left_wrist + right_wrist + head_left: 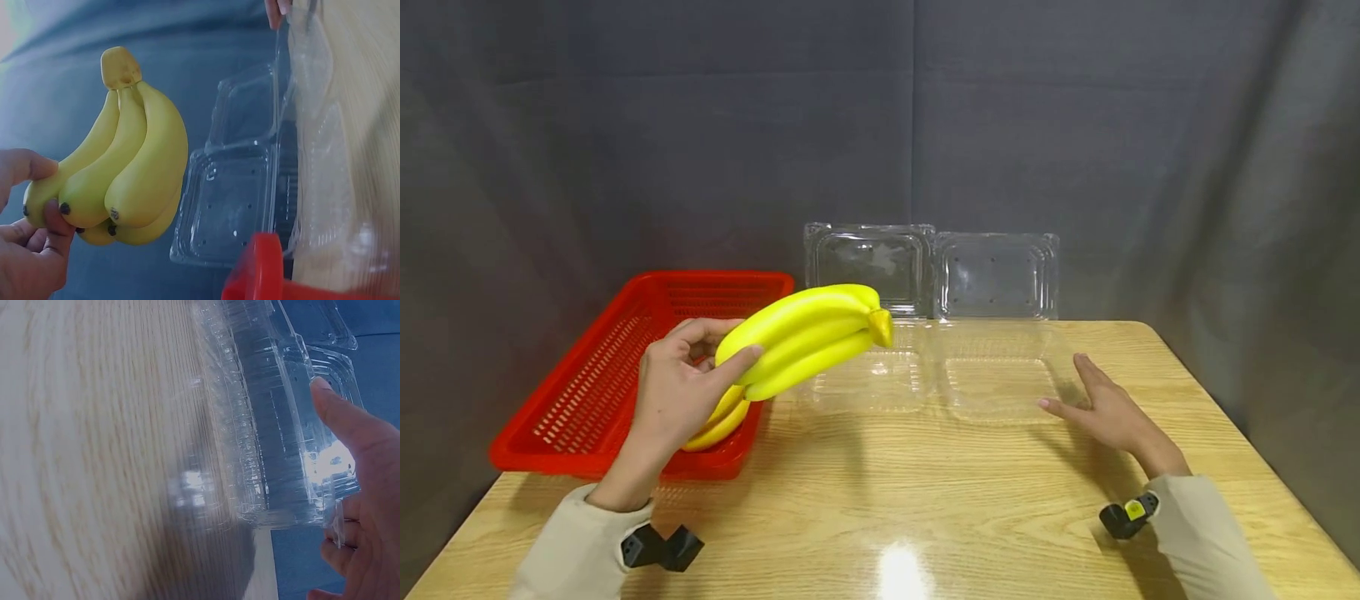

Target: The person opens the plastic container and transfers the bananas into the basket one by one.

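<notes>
My left hand (681,392) grips a bunch of yellow bananas (808,333) by its tip end, thumb on the near side. The bunch is held up above the red basket's right side, its stem pointing right. In the left wrist view, dark tips show on the bananas (134,162) beside the fingers. My right hand (1112,417) is at the right side of the right clear plastic container (1000,412), fingers extended and thumb apart. In the right wrist view, the thumb (350,419) overlaps that container's edge; whether it touches cannot be told.
A red plastic basket (561,392) stands at the left, with another yellow banana piece (718,429) in it. A second clear container (865,404) adjoins the right one; both lids (996,275) stand raised at the back. Grey cloth (880,125) hangs behind the wooden table (850,508).
</notes>
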`<state>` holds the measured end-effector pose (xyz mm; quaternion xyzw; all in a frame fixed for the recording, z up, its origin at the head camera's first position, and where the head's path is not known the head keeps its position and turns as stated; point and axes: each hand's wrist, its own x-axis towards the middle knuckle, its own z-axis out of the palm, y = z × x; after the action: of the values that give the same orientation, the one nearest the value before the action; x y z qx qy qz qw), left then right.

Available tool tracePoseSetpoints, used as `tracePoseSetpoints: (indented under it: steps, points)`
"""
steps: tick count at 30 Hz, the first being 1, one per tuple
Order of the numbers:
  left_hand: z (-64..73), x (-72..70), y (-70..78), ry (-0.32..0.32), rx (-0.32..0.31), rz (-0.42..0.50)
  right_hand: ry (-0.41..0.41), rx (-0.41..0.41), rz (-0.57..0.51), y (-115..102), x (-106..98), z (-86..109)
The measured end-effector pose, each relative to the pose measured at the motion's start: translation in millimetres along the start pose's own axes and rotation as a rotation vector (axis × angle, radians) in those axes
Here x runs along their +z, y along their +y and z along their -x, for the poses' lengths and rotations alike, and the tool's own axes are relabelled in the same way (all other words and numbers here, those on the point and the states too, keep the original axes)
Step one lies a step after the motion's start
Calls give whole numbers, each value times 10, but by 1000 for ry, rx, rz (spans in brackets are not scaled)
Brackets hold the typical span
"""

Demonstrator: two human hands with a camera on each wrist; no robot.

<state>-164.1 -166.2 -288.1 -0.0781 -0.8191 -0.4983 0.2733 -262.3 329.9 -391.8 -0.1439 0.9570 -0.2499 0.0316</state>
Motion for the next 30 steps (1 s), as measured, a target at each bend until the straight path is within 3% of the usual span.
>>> tracePoseSetpoints:
  steps: [21,30]
  points:
    - [-6,-366,-157,93,-137,-83,-1,-35,4,26,2,44]
    - [-33,-505,-201,153,-127,-99,5,-43,20,37,-14,9]
